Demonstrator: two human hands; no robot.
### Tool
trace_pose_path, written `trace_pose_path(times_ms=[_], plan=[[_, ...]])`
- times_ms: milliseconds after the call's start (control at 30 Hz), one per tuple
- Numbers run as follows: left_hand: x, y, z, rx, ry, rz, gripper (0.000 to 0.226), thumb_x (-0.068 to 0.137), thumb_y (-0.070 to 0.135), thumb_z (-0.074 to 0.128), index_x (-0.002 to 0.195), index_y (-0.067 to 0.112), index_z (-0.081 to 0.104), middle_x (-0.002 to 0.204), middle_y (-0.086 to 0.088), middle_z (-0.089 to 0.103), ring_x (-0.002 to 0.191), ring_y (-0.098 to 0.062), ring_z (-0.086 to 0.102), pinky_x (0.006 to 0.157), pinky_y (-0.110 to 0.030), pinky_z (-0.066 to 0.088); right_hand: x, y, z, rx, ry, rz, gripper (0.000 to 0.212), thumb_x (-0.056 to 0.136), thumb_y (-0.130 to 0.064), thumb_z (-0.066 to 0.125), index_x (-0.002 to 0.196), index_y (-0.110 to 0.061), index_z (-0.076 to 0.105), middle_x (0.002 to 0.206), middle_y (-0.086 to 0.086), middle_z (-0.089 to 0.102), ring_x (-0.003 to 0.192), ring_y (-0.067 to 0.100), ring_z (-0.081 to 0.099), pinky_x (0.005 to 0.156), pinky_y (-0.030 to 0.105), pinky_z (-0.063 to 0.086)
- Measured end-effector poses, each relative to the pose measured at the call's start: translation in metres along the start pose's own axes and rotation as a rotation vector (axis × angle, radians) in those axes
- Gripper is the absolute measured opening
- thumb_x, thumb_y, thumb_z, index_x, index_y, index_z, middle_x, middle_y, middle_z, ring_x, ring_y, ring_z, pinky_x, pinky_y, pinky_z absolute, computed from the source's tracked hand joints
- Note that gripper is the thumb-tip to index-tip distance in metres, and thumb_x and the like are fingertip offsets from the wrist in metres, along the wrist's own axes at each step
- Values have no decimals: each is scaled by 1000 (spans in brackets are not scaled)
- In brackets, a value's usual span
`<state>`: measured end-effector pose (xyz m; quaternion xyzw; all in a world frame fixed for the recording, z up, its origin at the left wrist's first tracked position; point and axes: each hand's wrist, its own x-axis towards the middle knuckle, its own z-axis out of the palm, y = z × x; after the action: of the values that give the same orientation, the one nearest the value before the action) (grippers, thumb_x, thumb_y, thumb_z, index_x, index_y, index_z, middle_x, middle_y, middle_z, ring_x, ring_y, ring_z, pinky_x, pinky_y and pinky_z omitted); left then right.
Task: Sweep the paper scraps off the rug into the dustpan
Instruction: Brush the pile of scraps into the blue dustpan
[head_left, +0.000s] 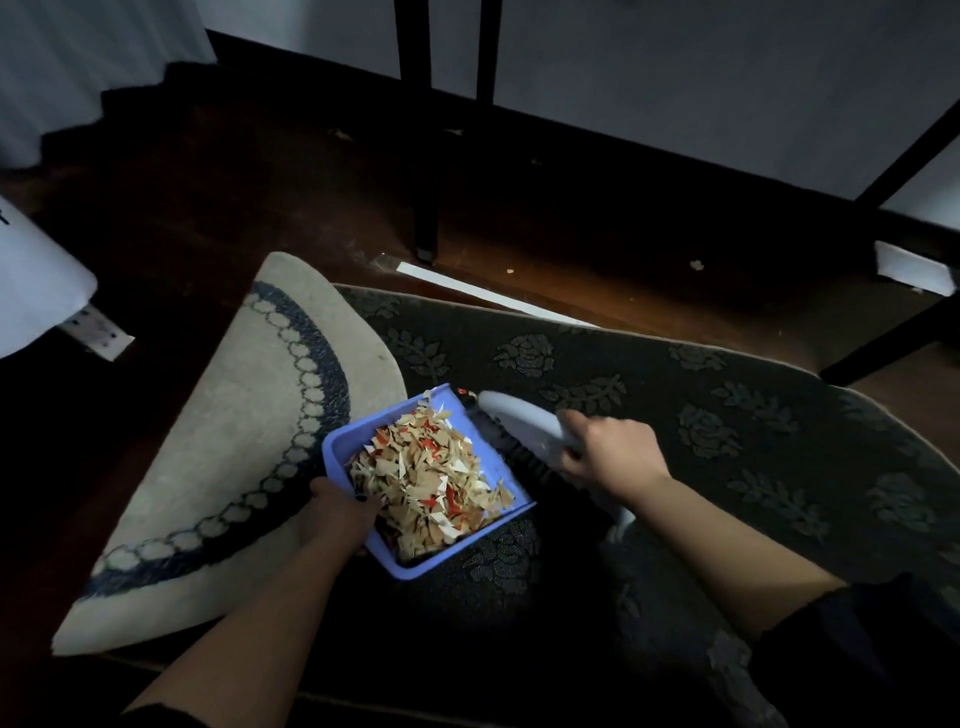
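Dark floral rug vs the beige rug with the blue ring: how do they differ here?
The dark rug is grey-black with a raised leaf-and-rose pattern; the beige rug is cream with a blue band and a chain of pale ovals. The dark rug spreads under the dustpan and the brush; the beige rug lies to the left, its rounded edge over the dark rug's corner. Both lie on the wooden floor.

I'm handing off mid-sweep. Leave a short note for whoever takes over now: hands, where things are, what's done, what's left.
Left hand grips the blue dustpan at its near-left edge, on the dark rug.
Right hand holds the white brush, bristles at the pan's open right edge.
Done: paper scraps heaped in the pan.
Left: a few bits by the brush tip; rug otherwise looks clear, though dim. Keep the pan level.
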<state>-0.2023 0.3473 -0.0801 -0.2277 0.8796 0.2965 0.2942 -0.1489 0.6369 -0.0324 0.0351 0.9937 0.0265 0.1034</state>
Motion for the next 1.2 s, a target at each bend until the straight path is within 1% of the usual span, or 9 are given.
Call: trace_pose_path(times_ms=[200, 400, 600, 733, 800, 867, 1000, 1100, 1200], plan=[[-3, 1, 1, 46, 12, 40, 79, 86, 28, 69, 136, -14, 23, 137, -29, 44, 124, -39, 49, 96, -41, 41, 2, 25, -24, -62, 92, 70, 40, 89, -44, 48, 125, -27, 46, 104, 5, 69, 90, 28, 67, 64, 30, 44], [-2, 1, 1, 41, 17, 32, 76, 85, 27, 69, 134, -12, 26, 133, -29, 48, 120, -39, 52, 95, -42, 44, 7, 29, 0, -64, 26, 217, 36, 92, -40, 49, 121, -19, 46, 99, 6, 69, 88, 30, 67, 63, 32, 44], [-1, 1, 1, 35, 11, 16, 72, 86, 26, 68, 132, -11, 27, 130, -29, 49, 113, -41, 56, 92, -43, 48, -8, 0, 14, 15, -54, 55, 42, 89, -44, 48, 127, -26, 45, 107, 5, 67, 94, 29, 66, 71, 32, 48], [-5, 3, 0, 11, 3, 13, 68, 87, 22, 67, 132, -10, 27, 125, -29, 52, 100, -40, 62, 76, -40, 50, -13, 7, -5, 2, 44, -13, 44, 89, -51, 43, 128, -30, 44, 108, 0, 68, 90, 27, 67, 63, 30, 44], [-7, 3, 1, -10, -3, 4, 67, 87, 21, 67, 131, -9, 27, 124, -29, 52, 93, -39, 63, 74, -39, 51, -13, 14, -14, -29, 89, -20, 44, 89, -51, 44, 127, -30, 44, 107, -1, 68, 87, 26, 68, 59, 29, 41], [-8, 0, 0, -37, 1, -10, 67, 87, 21, 67, 131, -10, 27, 125, -30, 51, 91, -39, 63, 76, -42, 51, -10, 17, -18, -42, 110, 38, 41, 89, -47, 48, 125, -28, 46, 103, 1, 68, 86, 27, 68, 58, 29, 40], [-10, -4, -3, -25, 40, -39, 66, 89, 21, 65, 132, -11, 28, 133, -30, 47, 116, -41, 53, 82, -40, 41, 11, 14, -13, 15, 90, 223, 31, 91, -37, 50, 115, -18, 47, 95, 7, 68, 83, 31, 67, 57, 30, 36], [-8, -7, -4, -64, 50, -51, 64, 87, 22, 67, 128, -10, 30, 130, -29, 49, 114, -41, 54, 82, -40, 44, 29, 1, -3, 62, 69, 313, 25, 94, -30, 48, 111, -12, 47, 96, 10, 68, 83, 33, 66, 57, 30, 35], [-5, -10, -4, -91, 42, -51, 65, 85, 27, 70, 125, -7, 32, 126, -28, 52, 109, -41, 58, 87, -43, 51, 37, -14, 5, 60, -5, 243, 29, 94, -30, 48, 118, -13, 46, 103, 10, 67, 91, 33, 66, 61, 31, 37]])
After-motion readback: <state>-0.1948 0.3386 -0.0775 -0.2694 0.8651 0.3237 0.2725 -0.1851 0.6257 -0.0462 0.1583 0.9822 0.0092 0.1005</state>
